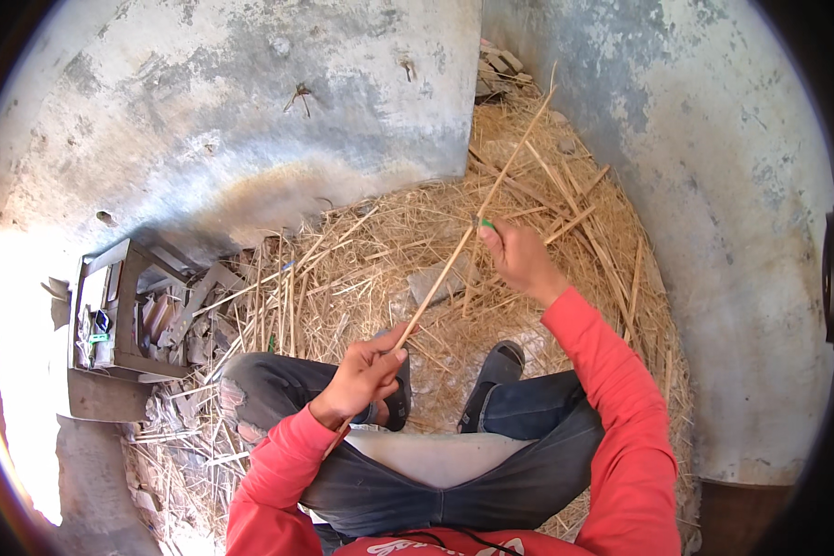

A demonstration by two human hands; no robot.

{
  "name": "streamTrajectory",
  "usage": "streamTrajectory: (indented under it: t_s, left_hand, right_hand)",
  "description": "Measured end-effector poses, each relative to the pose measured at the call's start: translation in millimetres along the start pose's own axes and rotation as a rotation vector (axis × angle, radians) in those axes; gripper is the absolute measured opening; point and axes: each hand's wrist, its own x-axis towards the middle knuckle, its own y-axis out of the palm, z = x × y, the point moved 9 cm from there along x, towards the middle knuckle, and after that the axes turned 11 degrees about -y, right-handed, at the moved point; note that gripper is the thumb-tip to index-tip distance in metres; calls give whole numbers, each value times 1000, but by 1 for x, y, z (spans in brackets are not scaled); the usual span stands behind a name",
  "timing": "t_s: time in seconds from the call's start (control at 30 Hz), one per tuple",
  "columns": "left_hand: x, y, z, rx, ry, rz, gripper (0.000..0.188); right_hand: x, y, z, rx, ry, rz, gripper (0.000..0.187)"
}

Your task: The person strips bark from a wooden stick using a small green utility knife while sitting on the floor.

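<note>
Both hands [360, 375] [526, 262] apart along stick [446, 273]

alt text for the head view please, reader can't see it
A person's left hand grips a long, thin, tan, wood-like stick; the right hand holds a small green object against it, above loose golden straw beside weathered grey walls.

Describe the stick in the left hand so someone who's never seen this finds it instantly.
Start at the straw-covered floor below the grey walls. Over it, the left hand grips a long, pale stick slanting up and right, past the small green item in the right hand. Unlike the loose sticks lying on the floor, this one is held up.
</note>
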Motion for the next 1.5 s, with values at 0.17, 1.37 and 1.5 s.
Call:
streamTrajectory:
  t_s: [0.17,1.37,1.5]
  left_hand:
    - [4,13,15,125,79,8,53]
    - [-85,5,-178,310,968,-249,51]
    - [-79,11,-188,340,1013,-312,54]
  right_hand:
    - [-13,-23,-62,-486,54,84,67]
    - [-220,-202,20,302,883,-295,38]
    - [-415,-147,-12,-27,1126,-273,36]
